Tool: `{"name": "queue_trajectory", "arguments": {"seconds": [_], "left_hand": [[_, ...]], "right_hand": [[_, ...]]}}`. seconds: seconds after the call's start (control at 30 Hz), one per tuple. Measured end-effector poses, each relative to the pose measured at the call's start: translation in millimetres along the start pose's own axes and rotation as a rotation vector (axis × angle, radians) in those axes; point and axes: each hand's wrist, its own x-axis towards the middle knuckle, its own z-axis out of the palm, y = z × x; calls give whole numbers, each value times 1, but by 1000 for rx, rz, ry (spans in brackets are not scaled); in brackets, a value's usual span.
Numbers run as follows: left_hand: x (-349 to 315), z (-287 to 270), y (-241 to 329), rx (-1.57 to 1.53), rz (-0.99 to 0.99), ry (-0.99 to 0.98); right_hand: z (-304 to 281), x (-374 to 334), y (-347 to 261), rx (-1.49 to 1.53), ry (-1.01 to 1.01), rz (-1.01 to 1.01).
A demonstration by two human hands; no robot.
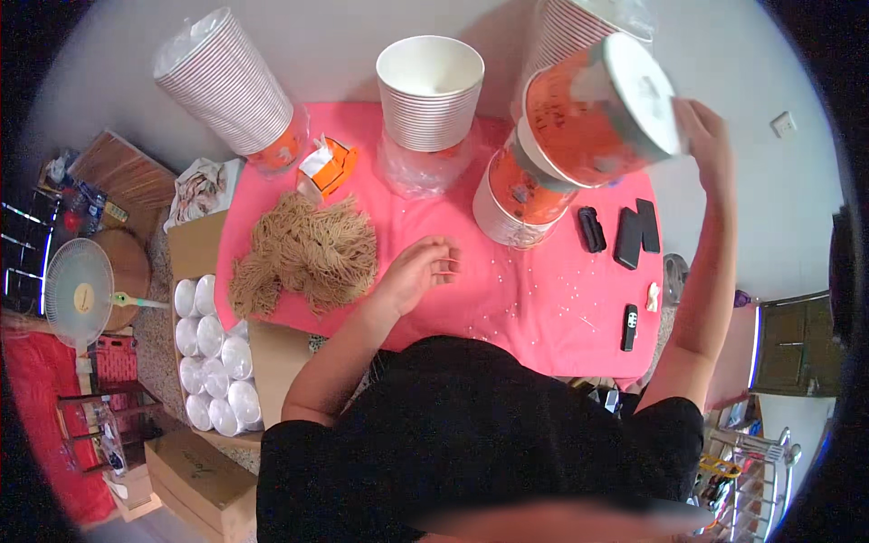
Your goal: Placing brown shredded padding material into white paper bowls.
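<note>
The right fingers (pixel 684 119) grip the edge of the white end of an orange-and-white bucket (pixel 579 118), their tips partly hidden behind it; the bucket lies tilted, extending leftward from them. Lower left of those fingers, another printed bucket (pixel 525 195) stands on the pink-covered surface (pixel 543 312). The left fingers (pixel 440 253) are loosely curled and slightly apart, over the surface, with a tan bundle of strands (pixel 312 249) to their left and a white bucket stack (pixel 429 113) beyond them. Dark printing marks the gripped bucket's orange band, too blurred to read.
</note>
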Motion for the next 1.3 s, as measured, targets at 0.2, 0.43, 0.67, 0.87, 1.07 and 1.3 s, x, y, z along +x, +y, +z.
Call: {"name": "queue_trajectory", "arguments": {"seconds": [0.2, 0.43, 0.67, 0.87, 1.07, 1.3], "left_hand": [[-9, -15, -11, -8, 0, 21], [-25, -28, -18, 6, -15, 96], [-25, -30, -24, 12, -23, 143], [-15, -36, -30, 23, -54, 133], [-11, -29, -32, 92, -59, 151], [-34, -67, -32, 1195, 353, 377]], "right_hand": [[63, 28, 25, -130, -297, 214], [89, 19, 32, -281, -348, 349], [102, 7, 48, -684, -227, 13], [125, -25, 61, -786, -235, 35], [122, -23, 61, -924, -263, -65], [122, -43, 14, -676, 213, -668]]}}
